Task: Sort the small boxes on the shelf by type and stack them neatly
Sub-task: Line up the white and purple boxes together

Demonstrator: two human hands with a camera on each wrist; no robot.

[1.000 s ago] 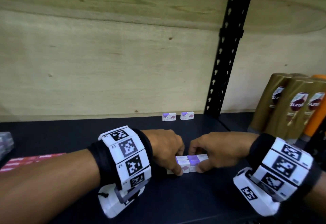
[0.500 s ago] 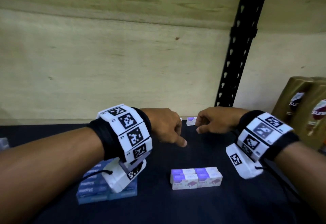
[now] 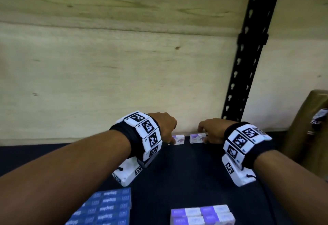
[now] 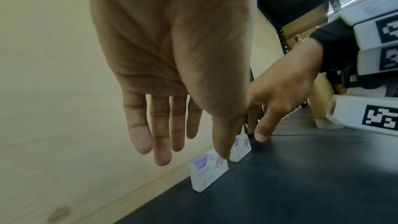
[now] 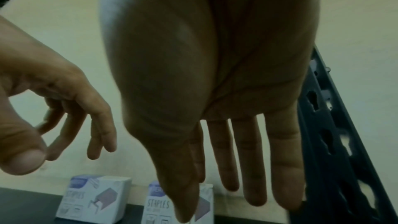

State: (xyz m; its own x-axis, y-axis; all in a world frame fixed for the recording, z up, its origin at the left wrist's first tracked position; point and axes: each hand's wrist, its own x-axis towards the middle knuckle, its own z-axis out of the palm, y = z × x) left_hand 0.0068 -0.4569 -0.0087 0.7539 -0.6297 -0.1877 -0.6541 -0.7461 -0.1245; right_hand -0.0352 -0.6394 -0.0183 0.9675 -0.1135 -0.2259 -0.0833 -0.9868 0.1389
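Now left hand [image 3: 166, 127] over left box [image 3: 178, 139]; right hand [image 3: 212, 130] over right box [image 3: 196, 138].

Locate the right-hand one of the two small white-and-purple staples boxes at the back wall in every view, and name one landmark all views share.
Head: the right staples box stands at centre, against the wooden back wall, beside the right hand.
Left wrist: lower centre right, the farther of the two boxes, partly behind the left thumb.
Right wrist: bottom centre, partly behind the right thumb.
Shared landmark: the black slotted upright.
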